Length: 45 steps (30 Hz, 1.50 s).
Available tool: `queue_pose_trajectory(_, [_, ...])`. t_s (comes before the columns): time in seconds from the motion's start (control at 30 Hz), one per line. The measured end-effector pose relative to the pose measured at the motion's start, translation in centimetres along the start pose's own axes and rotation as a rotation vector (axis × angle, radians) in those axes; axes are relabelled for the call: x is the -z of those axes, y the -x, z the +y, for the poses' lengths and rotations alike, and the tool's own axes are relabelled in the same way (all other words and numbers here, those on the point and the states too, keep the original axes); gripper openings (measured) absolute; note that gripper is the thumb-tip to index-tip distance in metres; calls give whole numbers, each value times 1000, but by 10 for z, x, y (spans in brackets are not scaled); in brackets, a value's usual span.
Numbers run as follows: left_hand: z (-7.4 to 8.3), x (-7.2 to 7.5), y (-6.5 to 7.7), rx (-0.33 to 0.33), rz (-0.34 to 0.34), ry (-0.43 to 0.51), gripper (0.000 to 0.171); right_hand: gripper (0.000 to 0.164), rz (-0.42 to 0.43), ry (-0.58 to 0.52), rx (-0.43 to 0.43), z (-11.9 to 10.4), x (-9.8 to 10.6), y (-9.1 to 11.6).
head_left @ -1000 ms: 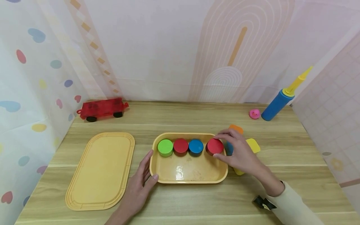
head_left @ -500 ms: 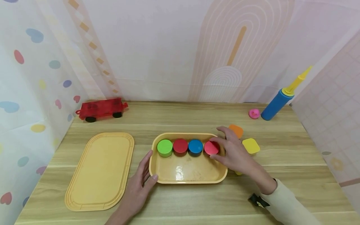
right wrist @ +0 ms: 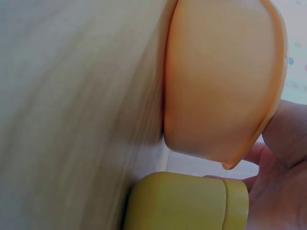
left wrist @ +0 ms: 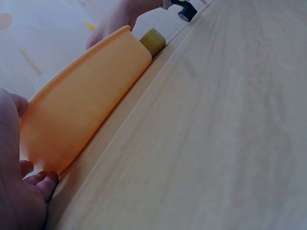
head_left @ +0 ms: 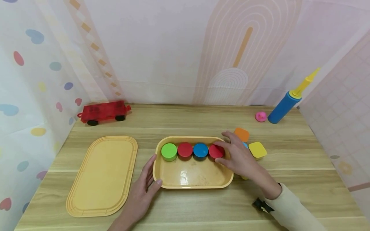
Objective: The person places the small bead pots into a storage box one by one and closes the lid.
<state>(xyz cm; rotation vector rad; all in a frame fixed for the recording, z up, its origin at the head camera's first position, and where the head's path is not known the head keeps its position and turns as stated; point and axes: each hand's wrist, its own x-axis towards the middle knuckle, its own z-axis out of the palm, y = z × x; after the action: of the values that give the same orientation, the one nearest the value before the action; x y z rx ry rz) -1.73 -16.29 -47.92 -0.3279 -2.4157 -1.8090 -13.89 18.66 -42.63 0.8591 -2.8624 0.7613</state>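
Note:
In the head view a yellow-orange tray [head_left: 171, 175] holds a row of short cylinders along its far wall: green [head_left: 169, 151], red [head_left: 185, 150], blue [head_left: 200, 150] and a second red cylinder [head_left: 215, 153] at the right. My left hand [head_left: 140, 192] grips the tray's left end, thumb at the front corner, fingers along the outer wall. My right hand [head_left: 244, 163] reaches over the right rim, thumb and forefinger pinching the rightmost red cylinder. The right wrist view shows the tray's outer wall [right wrist: 220, 76] but not that cylinder.
Right of the tray stand orange [head_left: 241, 134] and yellow [head_left: 257, 150] rounded-square pieces and a partly hidden blue one. A flat lid [head_left: 102, 176] lies left. Behind are a red toy wagon [head_left: 104, 112], a pink duck [head_left: 260, 116] and a blue pump [head_left: 284, 107].
My right hand has moved left with the second red cylinder, bringing it up beside the blue one. The left hand stays at the tray's left end.

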Motion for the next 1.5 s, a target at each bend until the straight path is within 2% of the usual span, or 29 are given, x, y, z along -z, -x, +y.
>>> queue_pose_trajectory(0.07, [0,0,0,3,0,5,73,55,-7,-3,-26,-8,4,0])
queue_pose_trajectory(0.27, [-3,0,1,18,-7,19,74,53,-28,6,-87,-14,7,0])
queue_pose_trajectory(0.57, [-4,0,1,15,-11,11,74,53,-17,-16,-79,-12,8,0])
queue_pose_trajectory(0.83, [-3,0,0,9,-12,17,74,51,16,-97,-85,-12,15,5])
queue_pose_trajectory(0.97, [-3,0,0,12,-12,17,74,48,65,-140,-70,-11,19,10])
queue_pose_trajectory(1.13, [-1,1,0,11,-11,8,73,45,175,-181,-43,-8,20,19])
queue_pose_trajectory(1.33, [0,0,0,2,-7,5,74,49,307,-176,-42,-3,23,33])
queue_pose_trajectory(1.5, [3,0,-1,-12,1,-2,73,55,374,-159,-71,0,28,46])
